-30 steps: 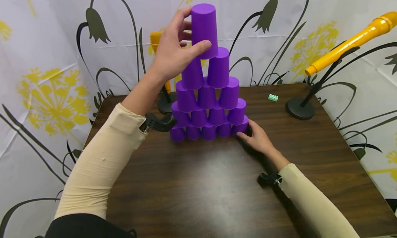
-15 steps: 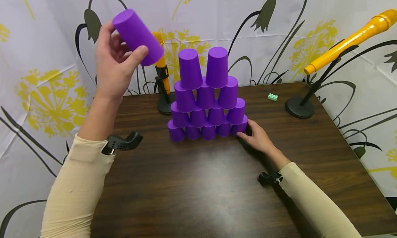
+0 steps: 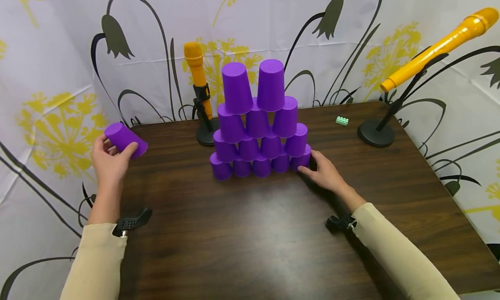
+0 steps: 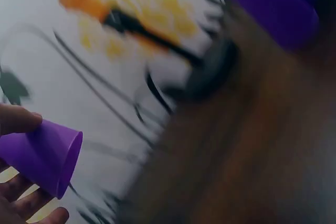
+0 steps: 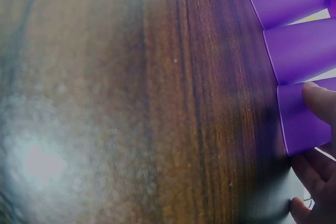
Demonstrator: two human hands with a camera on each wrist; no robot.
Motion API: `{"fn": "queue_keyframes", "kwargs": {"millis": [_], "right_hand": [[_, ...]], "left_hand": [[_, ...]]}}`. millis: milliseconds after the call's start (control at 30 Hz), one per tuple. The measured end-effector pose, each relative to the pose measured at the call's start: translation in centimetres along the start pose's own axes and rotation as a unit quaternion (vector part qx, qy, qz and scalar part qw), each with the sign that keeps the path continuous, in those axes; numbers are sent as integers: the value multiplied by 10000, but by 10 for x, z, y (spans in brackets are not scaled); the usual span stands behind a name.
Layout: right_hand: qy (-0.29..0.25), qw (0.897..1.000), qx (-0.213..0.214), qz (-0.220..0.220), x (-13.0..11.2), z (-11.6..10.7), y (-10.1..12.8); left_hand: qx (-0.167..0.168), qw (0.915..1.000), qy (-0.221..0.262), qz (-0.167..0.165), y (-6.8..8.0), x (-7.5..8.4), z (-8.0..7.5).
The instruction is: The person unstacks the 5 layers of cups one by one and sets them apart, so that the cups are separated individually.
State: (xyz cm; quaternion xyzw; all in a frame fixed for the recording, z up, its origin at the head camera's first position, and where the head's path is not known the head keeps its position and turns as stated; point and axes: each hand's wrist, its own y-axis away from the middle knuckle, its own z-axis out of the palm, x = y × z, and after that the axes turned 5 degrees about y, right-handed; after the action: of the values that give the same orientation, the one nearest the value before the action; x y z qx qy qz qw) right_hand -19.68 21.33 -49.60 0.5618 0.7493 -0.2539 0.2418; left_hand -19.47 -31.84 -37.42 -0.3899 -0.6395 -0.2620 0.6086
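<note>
Purple cup (image 3: 126,139) is sitting in the left hand (image 3: 109,159) at the left of the frame, over the left edge of the desk (image 3: 250,230). The left grip is closed around it, with the thumb on one side and the fingers on the other. The cup is lying tilted, with its open mouth pointing toward the middle of the desk.

In the left wrist view the cup (image 4: 42,156) is showing at the lower left, and fingers (image 4: 23,203) are curling under it. The rest of that view is blurry.

The cup tower (image 3: 259,122) is standing in the middle of the frame. It is showing four rows, with five cups at the bottom and two at the top. No cup is sitting on the very top. So I think the tower is being taken down, and only this one cup is off. All the other cups are waiting.

The right hand (image 3: 324,172) is resting on the desk, touching the cup at the right end of the bottom row (image 3: 302,160). Its fingers are nearly straight, so that grip is open and holding nothing.

A small green brick (image 3: 342,120) is lying at the upper right.
</note>
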Motion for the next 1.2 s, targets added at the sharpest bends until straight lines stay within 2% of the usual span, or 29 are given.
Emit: {"fn": "queue_keyframes", "kwargs": {"millis": [100, 200, 333, 433, 600, 767, 1033, 1200], "right_hand": [[5, 10000, -31, 15, 0, 0, -1], [-16, 10000, -54, 13, -1, 0, -3], [-16, 10000, -60, 3, -2, 0, -4], [-9, 10000, -76, -11, -2, 1, -5], [-25, 10000, -65, -37, -1, 3, -5], [35, 9999, -56, -86, 2, 5, -4], [3, 10000, 13, -11, 4, 1, -1], [-24, 10000, 1, 37, 4, 1, 0]], "left_hand": [[330, 9933, -1080, -239, -5, -33, -16], [543, 9826, -1725, -432, -8, -58, -29], [630, 9740, -2066, -676, -8, -80, -42], [627, 9714, -2154, -779, -7, -92, -48], [541, 9700, -2231, -799, -4, -103, -53], [504, 9711, -2241, -643, -3, -108, -54], [263, 9722, -2190, -779, -2, -112, -50], [217, 9717, -2249, -691, -4, -111, -51]]}}
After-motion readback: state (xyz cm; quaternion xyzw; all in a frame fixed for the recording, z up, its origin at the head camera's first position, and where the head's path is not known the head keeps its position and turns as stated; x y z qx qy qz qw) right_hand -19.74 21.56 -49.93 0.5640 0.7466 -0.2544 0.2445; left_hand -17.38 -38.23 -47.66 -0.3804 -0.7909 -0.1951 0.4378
